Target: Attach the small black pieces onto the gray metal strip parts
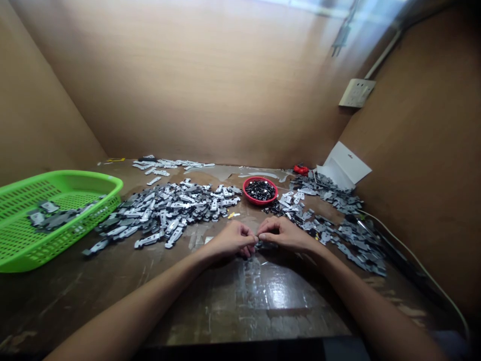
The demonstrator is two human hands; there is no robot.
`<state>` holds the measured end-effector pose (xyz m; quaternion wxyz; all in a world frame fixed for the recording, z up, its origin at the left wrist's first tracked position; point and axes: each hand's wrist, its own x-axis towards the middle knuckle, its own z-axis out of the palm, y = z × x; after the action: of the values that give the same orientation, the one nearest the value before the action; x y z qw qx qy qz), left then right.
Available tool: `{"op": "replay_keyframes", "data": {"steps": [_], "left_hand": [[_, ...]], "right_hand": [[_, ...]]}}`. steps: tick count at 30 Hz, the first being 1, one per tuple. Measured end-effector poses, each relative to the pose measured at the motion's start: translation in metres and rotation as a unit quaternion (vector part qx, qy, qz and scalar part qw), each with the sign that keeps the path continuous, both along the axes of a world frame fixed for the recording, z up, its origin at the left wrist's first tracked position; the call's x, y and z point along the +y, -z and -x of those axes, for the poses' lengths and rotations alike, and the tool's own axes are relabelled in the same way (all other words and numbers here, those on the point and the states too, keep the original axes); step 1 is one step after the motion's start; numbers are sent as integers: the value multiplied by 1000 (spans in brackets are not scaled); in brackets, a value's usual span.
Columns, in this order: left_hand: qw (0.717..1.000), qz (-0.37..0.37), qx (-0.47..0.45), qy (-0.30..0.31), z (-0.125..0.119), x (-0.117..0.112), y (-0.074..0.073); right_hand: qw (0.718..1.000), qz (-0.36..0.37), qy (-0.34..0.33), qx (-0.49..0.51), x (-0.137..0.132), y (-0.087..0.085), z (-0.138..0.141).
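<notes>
My left hand (233, 237) and my right hand (281, 232) meet at the middle of the table, their fingertips pinched close together. Whatever lies between the fingertips is too small and too covered to make out. Just under my right fingers a grey flat part (267, 245) shows in part; whether it is gripped I cannot tell. Beyond my hands stands a red round basket (245, 194) filled with small shiny black pieces (259, 189). To the left spreads a large heap of grey and white flat parts (180, 203). More grey parts (338, 233) lie scattered beyond my right forearm.
A bright green perforated basket (84, 220) with several grey parts inside stands at the left. White strips (176, 164) lie along the back wall. At the right are a red object (301, 169), a folded white card (347, 164), a cable (409, 250) and a wall socket (356, 93).
</notes>
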<state>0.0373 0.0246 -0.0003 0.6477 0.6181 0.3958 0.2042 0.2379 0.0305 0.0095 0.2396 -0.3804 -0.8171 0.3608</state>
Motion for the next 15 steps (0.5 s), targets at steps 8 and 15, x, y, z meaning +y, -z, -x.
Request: {"op": "replay_keyframes", "data": {"steps": [8, 15], "left_hand": [[1000, 3, 4, -3, 0, 0, 1], [1000, 6, -4, 1, 1, 3, 7]], "right_hand": [[1000, 21, 5, -3, -1, 4, 2], [1000, -14, -5, -11, -3, 0, 2]]}}
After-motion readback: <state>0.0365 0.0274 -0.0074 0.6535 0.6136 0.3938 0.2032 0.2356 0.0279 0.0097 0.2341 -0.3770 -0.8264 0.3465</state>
